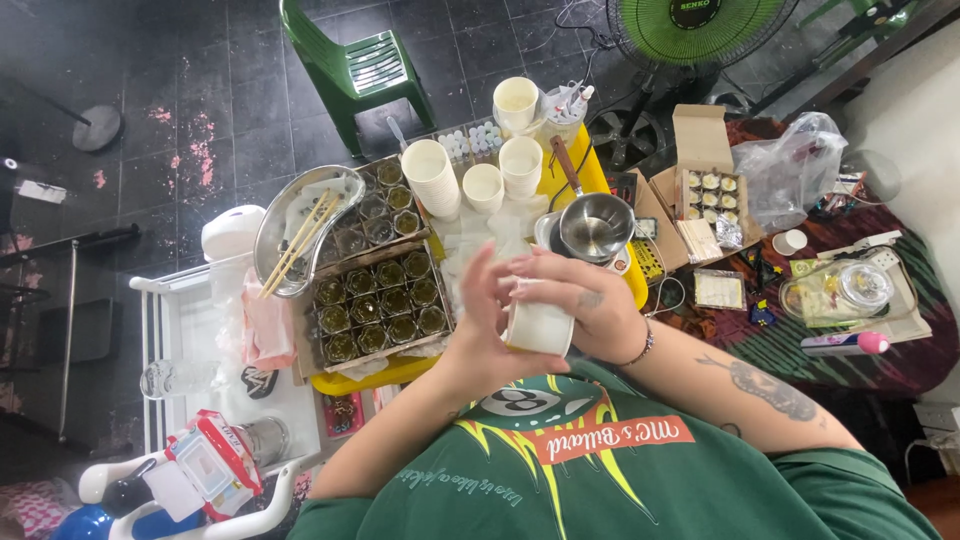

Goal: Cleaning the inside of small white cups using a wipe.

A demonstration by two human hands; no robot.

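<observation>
- White paper cup (538,328) is held close to the chest, above the yellow tray (600,180).
- Right hand (590,305) is wrapped around it from above.
- Left hand (480,325) is pressed against its side, fingers curled.
- Small jars (380,305) are ranked just beside.

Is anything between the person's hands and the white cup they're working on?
Nothing visible. The white cup is already held between both hands: the left hand is against its left side and the right hand wraps over its top and right side, above the yellow tray.
</observation>
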